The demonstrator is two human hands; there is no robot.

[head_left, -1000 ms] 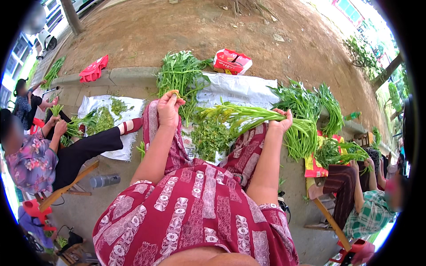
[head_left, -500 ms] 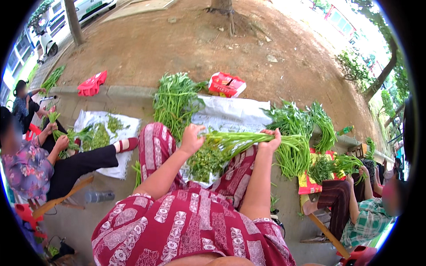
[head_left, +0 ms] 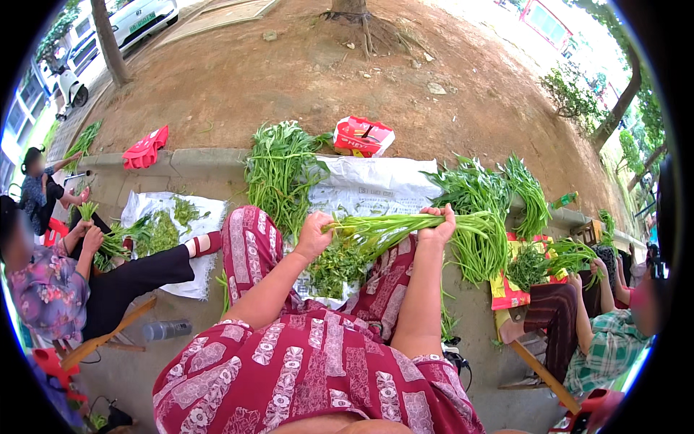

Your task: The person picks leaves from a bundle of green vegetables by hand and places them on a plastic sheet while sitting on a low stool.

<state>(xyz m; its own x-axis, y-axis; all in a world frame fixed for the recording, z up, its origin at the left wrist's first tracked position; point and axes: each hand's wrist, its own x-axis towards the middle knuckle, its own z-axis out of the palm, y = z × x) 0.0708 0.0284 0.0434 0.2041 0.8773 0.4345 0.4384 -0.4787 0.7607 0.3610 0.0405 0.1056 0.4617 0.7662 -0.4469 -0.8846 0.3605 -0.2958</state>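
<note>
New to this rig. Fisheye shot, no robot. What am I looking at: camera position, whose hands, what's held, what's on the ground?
These are a person's bare hands. The picture comes from a wide fisheye camera worn on their head, looking down, so straight edges bend near the rim. The right hand holds a long bunch of green leafy stems; the left hand is at its leafy end, its exact grip unclear. On the grey ground lie a white printed sheet and a heap of loose green leaves.

Concrete ground (head_left: 163,372) bears white sheets (head_left: 383,173); green leaf scraps (head_left: 329,269) lie on these.
</note>
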